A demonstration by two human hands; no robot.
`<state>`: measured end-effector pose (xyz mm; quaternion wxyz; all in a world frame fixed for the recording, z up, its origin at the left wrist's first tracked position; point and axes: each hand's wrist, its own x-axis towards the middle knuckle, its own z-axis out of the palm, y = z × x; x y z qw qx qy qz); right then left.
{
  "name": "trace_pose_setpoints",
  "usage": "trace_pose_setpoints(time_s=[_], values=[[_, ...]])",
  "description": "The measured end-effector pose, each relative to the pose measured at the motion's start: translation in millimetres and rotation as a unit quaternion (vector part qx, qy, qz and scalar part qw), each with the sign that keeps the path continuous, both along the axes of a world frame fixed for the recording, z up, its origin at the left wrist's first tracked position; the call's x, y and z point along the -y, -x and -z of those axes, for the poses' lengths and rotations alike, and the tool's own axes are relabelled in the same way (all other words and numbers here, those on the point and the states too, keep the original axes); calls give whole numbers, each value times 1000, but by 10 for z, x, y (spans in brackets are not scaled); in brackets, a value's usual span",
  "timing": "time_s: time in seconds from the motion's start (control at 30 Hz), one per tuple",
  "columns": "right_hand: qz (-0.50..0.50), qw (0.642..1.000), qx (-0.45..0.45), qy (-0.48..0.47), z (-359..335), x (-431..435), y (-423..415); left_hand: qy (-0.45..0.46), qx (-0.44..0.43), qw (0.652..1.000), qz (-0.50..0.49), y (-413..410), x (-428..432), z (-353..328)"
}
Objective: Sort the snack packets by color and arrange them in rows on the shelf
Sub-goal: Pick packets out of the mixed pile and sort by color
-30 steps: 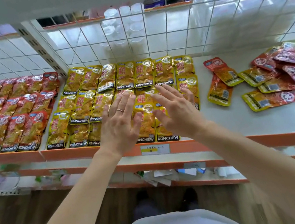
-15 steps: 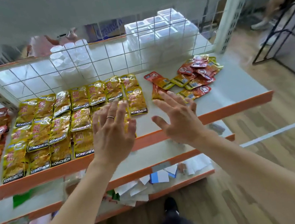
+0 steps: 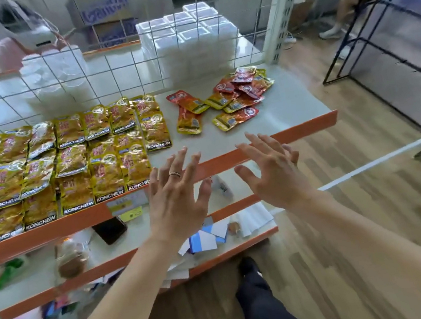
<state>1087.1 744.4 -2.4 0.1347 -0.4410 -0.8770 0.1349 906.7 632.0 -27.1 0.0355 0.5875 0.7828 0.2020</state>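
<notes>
Now the left hand [image 3: 177,199] and right hand [image 3: 273,173] have come off the yellow rows [image 3: 63,162] at the left of the shelf [image 3: 292,105] and hover empty, fingers spread, over its near edge. Likely the mixed red-and-yellow pile [image 3: 237,95], far right, gets sorted next.

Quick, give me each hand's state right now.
Left hand: open, fingers spread, holding nothing.
Right hand: open, fingers spread, holding nothing.
</notes>
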Motion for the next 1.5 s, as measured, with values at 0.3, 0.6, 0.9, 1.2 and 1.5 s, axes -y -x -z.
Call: trace_pose_setpoints(time_s=[0.3, 0.6, 0.9, 1.2, 1.5], values=[[0, 1000, -11, -9, 101, -1102, -11, 17, -15, 1000, 0, -45, -1049, -86], [-29, 996, 77, 25, 138, -2502, -24, 67, -66, 995, 39, -259, -2398, 36], [-107, 977, 186, -22, 300, -3199, 94, 52, -166, 985, 19, -384, -2987, 246], [-184, 969, 138, -90, 399, -3228, -107, -73, -187, 969, 143, -424, -2885, 314], [-179, 971, -29, -153, 359, -3026, -202, -280, 220, 932, -69, -485, -2461, -163]])
